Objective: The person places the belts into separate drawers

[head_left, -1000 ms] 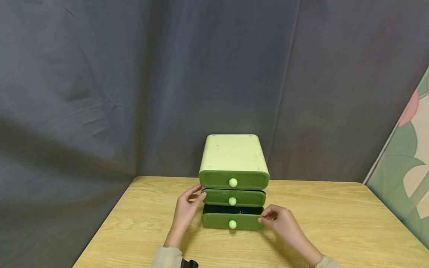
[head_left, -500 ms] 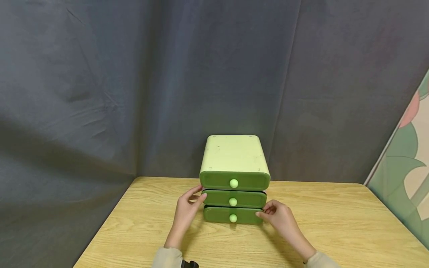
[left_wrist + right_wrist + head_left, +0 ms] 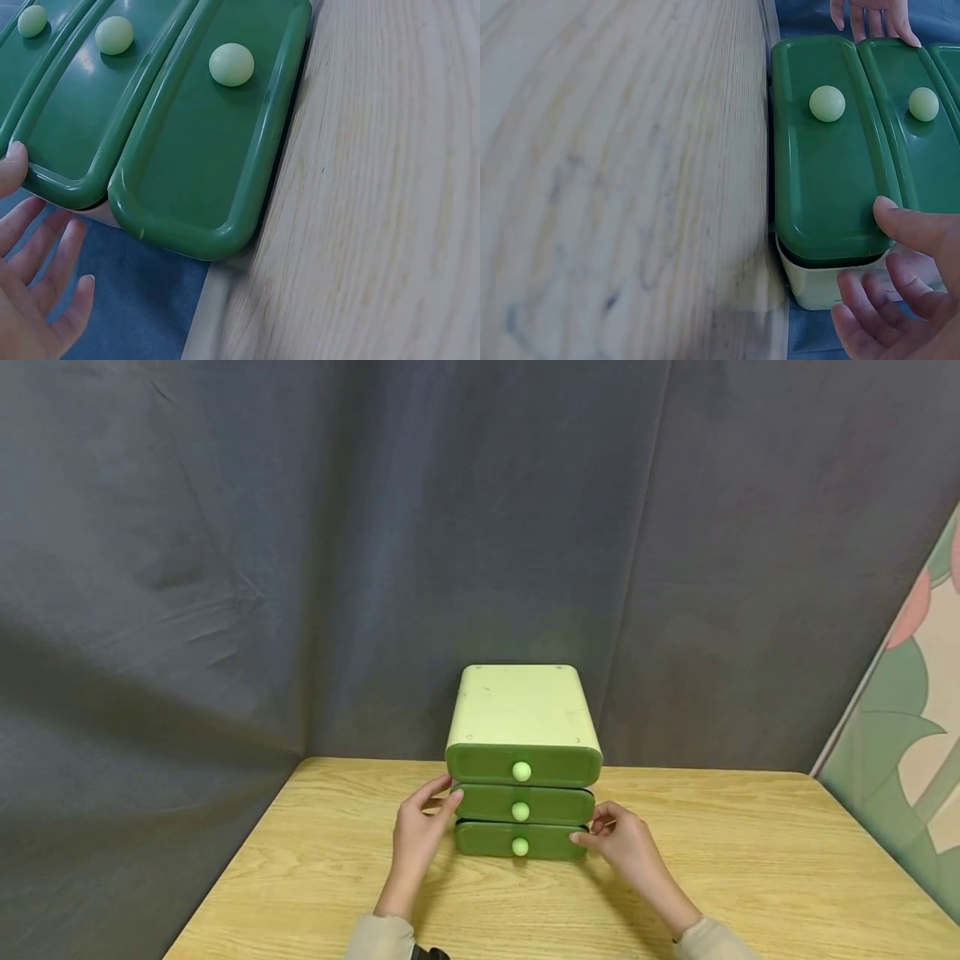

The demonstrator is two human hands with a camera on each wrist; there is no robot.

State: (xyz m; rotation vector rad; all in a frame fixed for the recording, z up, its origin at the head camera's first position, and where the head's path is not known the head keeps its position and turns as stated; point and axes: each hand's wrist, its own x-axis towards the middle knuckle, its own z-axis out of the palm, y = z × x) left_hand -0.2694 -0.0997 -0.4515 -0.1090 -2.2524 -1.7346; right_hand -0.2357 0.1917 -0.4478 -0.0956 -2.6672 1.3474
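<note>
A small cream cabinet with three green drawers stands on the table. Its top drawer, middle drawer and bottom drawer each have a round pale knob. My left hand rests against the cabinet's left side, its thumb on the middle drawer's front edge and its fingers extended along the side. At the right end of the bottom drawer, the thumb of my right hand presses on the front, its other fingers loosely bent beside the cabinet. The right wrist view shows a narrow dark gap behind that drawer's front. The drawers' contents are hidden.
The wooden table extends to both sides of the cabinet. A dark grey curtain hangs behind it and along the left. At the far right stands a panel with a leaf and flower pattern.
The bottom drawer has slid back from partly pulled out to nearly flush, and its dark interior is now covered. My right hand has moved forward with it. The left hand has stayed in place.
</note>
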